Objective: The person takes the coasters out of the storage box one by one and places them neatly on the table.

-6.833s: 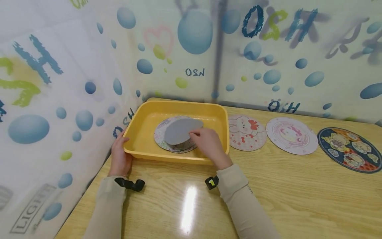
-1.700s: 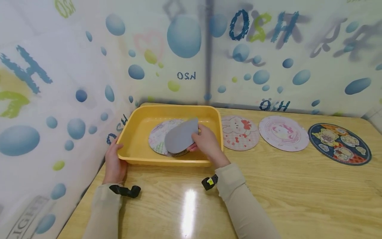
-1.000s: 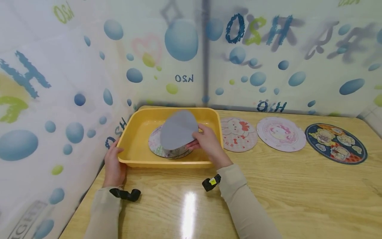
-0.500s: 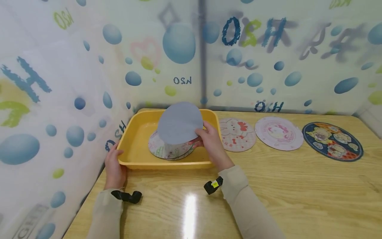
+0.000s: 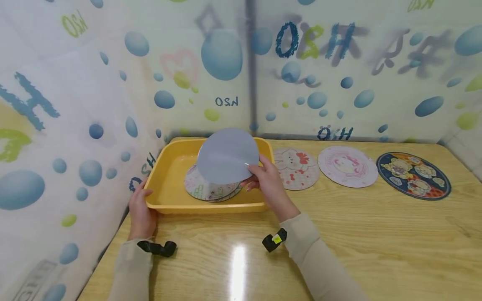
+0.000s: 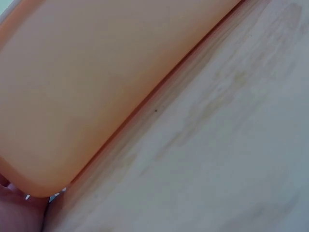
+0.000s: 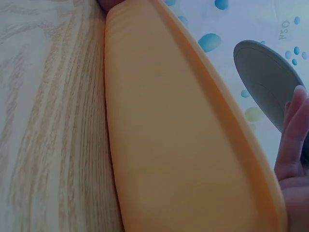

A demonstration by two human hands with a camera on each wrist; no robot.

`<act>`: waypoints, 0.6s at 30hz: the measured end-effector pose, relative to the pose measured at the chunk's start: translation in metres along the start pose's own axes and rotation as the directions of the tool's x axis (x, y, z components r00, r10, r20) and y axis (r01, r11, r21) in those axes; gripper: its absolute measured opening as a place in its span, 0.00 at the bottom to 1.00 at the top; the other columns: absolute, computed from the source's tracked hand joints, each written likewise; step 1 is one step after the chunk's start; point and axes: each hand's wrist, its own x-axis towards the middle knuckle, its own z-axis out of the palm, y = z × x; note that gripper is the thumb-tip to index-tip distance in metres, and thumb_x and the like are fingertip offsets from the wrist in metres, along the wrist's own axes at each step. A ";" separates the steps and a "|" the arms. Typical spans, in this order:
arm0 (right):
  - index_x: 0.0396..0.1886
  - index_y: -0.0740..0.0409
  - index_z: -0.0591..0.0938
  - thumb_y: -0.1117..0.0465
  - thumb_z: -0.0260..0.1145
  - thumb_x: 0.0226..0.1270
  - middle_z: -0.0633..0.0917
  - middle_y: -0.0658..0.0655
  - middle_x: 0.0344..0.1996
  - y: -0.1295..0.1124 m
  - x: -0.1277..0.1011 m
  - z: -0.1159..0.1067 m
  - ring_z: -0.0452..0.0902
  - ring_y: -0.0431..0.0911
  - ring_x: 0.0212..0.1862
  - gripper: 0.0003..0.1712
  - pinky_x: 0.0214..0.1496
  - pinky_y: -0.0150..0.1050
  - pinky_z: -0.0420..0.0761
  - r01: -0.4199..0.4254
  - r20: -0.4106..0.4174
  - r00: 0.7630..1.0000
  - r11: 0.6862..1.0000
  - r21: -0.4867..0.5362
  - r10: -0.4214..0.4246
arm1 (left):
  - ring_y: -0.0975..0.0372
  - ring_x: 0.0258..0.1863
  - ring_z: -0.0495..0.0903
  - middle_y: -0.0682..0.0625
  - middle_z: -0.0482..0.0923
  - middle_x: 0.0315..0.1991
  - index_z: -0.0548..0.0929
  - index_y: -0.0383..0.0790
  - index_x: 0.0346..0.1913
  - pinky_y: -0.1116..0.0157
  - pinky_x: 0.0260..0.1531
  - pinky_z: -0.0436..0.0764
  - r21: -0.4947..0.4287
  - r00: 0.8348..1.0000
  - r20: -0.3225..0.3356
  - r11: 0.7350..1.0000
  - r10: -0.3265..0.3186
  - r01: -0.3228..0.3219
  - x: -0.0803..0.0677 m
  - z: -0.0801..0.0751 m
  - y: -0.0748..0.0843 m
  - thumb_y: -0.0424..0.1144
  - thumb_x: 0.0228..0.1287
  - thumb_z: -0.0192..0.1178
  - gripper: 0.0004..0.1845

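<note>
My right hand [image 5: 272, 184] pinches the right edge of a round mat [image 5: 227, 156], thumb on its plain grey face, which is turned toward me. The mat is tilted above a yellow plastic tray [image 5: 165, 188], overlapping its back rim in the head view. Below it, round mats [image 5: 201, 186] with a printed scribble pattern lie stacked on the tray floor. My left hand [image 5: 141, 217] grips the tray's front left corner, thumb over the rim. In the right wrist view the grey mat [image 7: 265, 79] stands beyond the tray wall [image 7: 169, 121], held at its edge.
Three printed round mats lie in a row right of the tray: a pink rabbit one [image 5: 295, 169], a pale pink one [image 5: 347, 167] and a dark blue one [image 5: 413, 175]. A patterned curtain [image 5: 320, 83] closes off the back and left of the wooden table [image 5: 357, 234].
From bent low over the stack, the grey mat has come up and flattened out, its grey face now fully toward me. My left hand stays on the tray corner.
</note>
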 end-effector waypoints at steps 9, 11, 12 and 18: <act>0.56 0.54 0.69 0.61 0.52 0.66 0.79 0.63 0.31 -0.002 -0.013 -0.013 0.78 0.48 0.22 0.18 0.21 0.32 0.76 0.021 0.007 1.000 0.999 0.033 -0.021 | 0.59 0.62 0.56 0.55 0.54 0.66 0.63 0.47 0.65 0.63 0.61 0.57 -0.028 1.000 0.012 1.000 -0.014 0.014 -0.001 0.000 0.003 0.32 0.64 0.37 0.25; 0.56 0.54 0.69 0.61 0.52 0.66 0.80 0.63 0.31 -0.003 -0.017 -0.015 0.78 0.48 0.22 0.19 0.21 0.32 0.76 0.014 0.004 1.000 0.999 0.037 -0.014 | 0.60 0.61 0.56 0.55 0.53 0.66 0.62 0.47 0.65 0.63 0.61 0.57 -0.029 1.000 0.012 0.999 -0.019 0.019 -0.002 0.000 0.003 0.32 0.64 0.37 0.25; 0.56 0.54 0.69 0.61 0.52 0.66 0.80 0.62 0.30 -0.004 -0.019 -0.017 0.78 0.48 0.22 0.19 0.21 0.32 0.76 0.010 0.002 1.000 0.999 0.037 -0.011 | 0.60 0.61 0.56 0.55 0.53 0.66 0.62 0.47 0.65 0.64 0.61 0.57 -0.021 1.000 0.011 1.000 -0.020 0.020 -0.002 0.000 0.003 0.32 0.64 0.37 0.25; 0.58 0.55 0.68 0.60 0.53 0.66 0.81 0.59 0.27 -0.005 -0.030 -0.028 0.77 0.46 0.21 0.20 0.20 0.31 0.75 -0.005 -0.024 1.000 0.999 0.039 0.006 | 0.60 0.61 0.55 0.55 0.52 0.66 0.60 0.47 0.66 0.65 0.61 0.56 0.010 1.000 0.019 1.000 -0.019 0.018 -0.003 0.000 0.004 0.33 0.65 0.35 0.26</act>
